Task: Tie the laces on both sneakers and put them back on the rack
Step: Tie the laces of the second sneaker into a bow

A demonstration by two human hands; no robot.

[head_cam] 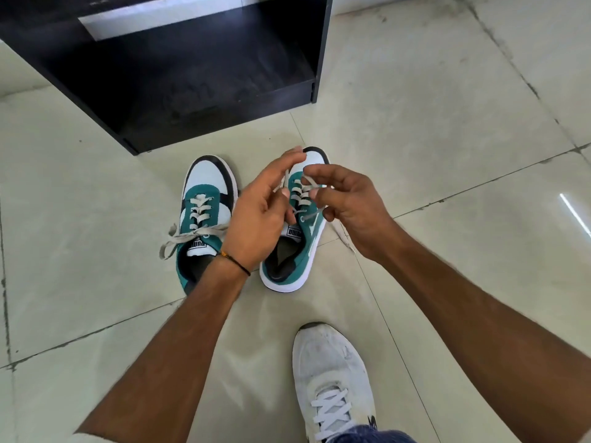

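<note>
Sneakers stand side by side on the tiled floor (447, 155), near the black rack (192, 75). Left sneaker (204, 212) is tied. Above the right sneaker (295, 251), left hand (262, 219) and right hand (348, 203) each pinch a lace (307, 180). If one pinch slackens, the loop may fall open.

Legible marking found in two places. The word PUMA, black letters on a white tongue label (199, 244), stands on the left sneaker (204, 199); it reads upside down from this viewpoint. The same word appears on the tongue label (294, 233) of the right sneaker (311, 225), likewise inverted and partly hidden by a hand. No other text legible
</note>
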